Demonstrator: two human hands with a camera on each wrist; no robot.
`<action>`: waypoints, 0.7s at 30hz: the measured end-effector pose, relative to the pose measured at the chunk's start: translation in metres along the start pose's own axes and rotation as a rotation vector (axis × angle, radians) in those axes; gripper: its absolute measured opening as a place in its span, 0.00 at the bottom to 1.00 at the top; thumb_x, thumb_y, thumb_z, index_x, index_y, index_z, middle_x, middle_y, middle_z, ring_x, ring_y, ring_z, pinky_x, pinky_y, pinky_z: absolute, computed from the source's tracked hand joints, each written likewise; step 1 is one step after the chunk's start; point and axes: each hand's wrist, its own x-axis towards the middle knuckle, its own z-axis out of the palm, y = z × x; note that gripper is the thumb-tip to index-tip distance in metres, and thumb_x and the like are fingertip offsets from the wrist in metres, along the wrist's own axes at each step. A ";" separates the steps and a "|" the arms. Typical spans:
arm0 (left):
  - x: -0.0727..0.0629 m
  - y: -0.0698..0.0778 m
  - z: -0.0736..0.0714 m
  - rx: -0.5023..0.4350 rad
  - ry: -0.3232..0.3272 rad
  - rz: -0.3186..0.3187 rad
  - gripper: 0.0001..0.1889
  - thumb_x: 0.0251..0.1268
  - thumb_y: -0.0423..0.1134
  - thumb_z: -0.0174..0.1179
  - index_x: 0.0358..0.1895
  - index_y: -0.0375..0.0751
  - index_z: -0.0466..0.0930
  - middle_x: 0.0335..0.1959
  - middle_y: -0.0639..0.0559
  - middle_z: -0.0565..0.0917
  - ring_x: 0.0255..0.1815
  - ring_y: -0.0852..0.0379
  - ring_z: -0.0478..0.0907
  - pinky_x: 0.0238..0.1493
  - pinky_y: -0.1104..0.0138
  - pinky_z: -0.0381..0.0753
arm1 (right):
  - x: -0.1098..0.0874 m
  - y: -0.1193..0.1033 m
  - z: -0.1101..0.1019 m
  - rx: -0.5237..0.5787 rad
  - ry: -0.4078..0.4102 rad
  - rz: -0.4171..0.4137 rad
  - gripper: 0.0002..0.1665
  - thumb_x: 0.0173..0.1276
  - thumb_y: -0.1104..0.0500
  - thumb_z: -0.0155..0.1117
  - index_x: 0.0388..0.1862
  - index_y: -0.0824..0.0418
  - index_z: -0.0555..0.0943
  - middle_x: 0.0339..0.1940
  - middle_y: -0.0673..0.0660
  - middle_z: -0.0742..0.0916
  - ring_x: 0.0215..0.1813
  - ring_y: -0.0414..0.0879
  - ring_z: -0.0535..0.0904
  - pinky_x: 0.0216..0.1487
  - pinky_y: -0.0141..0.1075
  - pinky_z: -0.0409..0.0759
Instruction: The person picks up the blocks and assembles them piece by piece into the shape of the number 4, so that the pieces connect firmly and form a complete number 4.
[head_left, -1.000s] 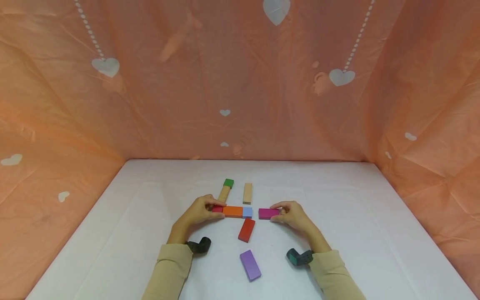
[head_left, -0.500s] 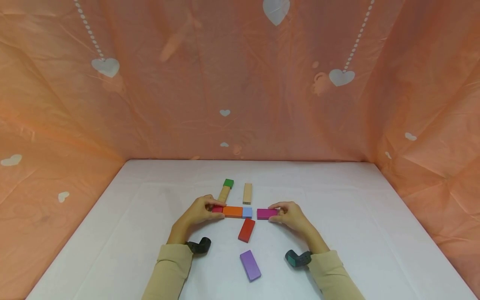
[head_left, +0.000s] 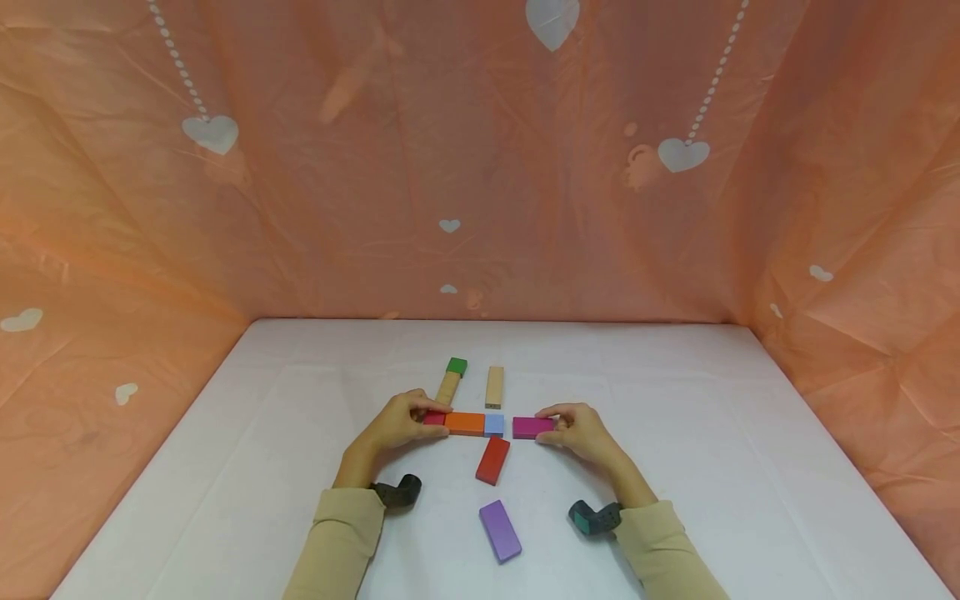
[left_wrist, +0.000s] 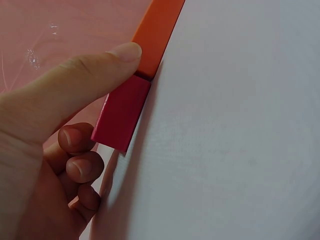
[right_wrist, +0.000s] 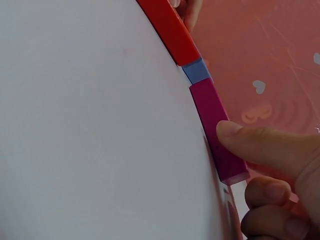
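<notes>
My left hand (head_left: pixel 401 419) pinches a crimson block (left_wrist: pixel 122 112), its thumb tip lying over the joint with an orange block (head_left: pixel 465 424). The orange block lies end to end with the crimson one, and a small light-blue block (head_left: pixel 494 425) adjoins its right end. My right hand (head_left: pixel 585 431) holds a magenta block (head_left: pixel 528 428) between thumb and fingers. A narrow gap separates the magenta block from the blue one in the head view. In the right wrist view the right thumb presses the near side of the magenta block (right_wrist: pixel 215 127).
Behind the row lie a plain wooden block (head_left: pixel 495 387) and another wooden piece (head_left: pixel 447 388) with a green block (head_left: pixel 457 367) at its far end. In front are a red block (head_left: pixel 492 461) and a purple block (head_left: pixel 500 531). All rest on the white tabletop (head_left: pixel 697 433).
My right hand has slid the magenta block slightly left, closer to the light-blue block. The left hand and the other blocks look unmoved.
</notes>
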 end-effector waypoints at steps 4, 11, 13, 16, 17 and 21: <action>0.000 0.000 0.000 -0.004 -0.004 -0.019 0.17 0.49 0.38 0.73 0.45 0.39 0.87 0.26 0.52 0.68 0.30 0.59 0.63 0.30 0.74 0.61 | 0.001 0.001 0.002 -0.005 0.009 0.001 0.19 0.57 0.63 0.72 0.47 0.69 0.83 0.15 0.47 0.66 0.22 0.38 0.61 0.24 0.27 0.58; 0.000 -0.001 0.000 0.007 0.008 0.033 0.16 0.49 0.36 0.73 0.43 0.36 0.87 0.24 0.51 0.68 0.28 0.63 0.61 0.29 0.75 0.60 | 0.001 -0.001 0.004 -0.007 0.021 0.006 0.18 0.56 0.63 0.72 0.47 0.68 0.84 0.15 0.47 0.66 0.21 0.38 0.60 0.24 0.27 0.57; 0.000 -0.002 0.000 0.013 0.010 0.048 0.16 0.49 0.36 0.73 0.43 0.35 0.87 0.24 0.50 0.68 0.27 0.64 0.61 0.29 0.75 0.60 | 0.001 -0.001 0.005 -0.008 0.024 0.010 0.18 0.56 0.63 0.72 0.47 0.67 0.84 0.15 0.47 0.67 0.21 0.38 0.60 0.24 0.27 0.57; 0.000 -0.001 0.000 0.020 0.012 0.039 0.16 0.49 0.37 0.73 0.44 0.36 0.87 0.24 0.52 0.68 0.28 0.64 0.62 0.29 0.75 0.60 | 0.001 -0.001 0.006 -0.012 0.031 0.021 0.18 0.56 0.64 0.72 0.47 0.67 0.84 0.15 0.47 0.67 0.21 0.38 0.60 0.24 0.27 0.57; 0.000 -0.002 0.000 0.022 0.011 0.040 0.17 0.49 0.37 0.73 0.44 0.36 0.87 0.24 0.51 0.68 0.28 0.64 0.62 0.29 0.75 0.60 | 0.002 -0.001 0.006 -0.015 0.031 0.024 0.18 0.57 0.63 0.72 0.47 0.67 0.84 0.15 0.47 0.67 0.21 0.38 0.60 0.24 0.27 0.57; 0.001 0.000 0.000 0.024 0.007 0.012 0.17 0.49 0.38 0.74 0.44 0.38 0.87 0.24 0.52 0.68 0.29 0.62 0.62 0.30 0.74 0.60 | 0.002 -0.001 0.006 -0.023 0.028 0.022 0.19 0.57 0.63 0.72 0.48 0.66 0.84 0.15 0.47 0.67 0.21 0.37 0.61 0.24 0.27 0.58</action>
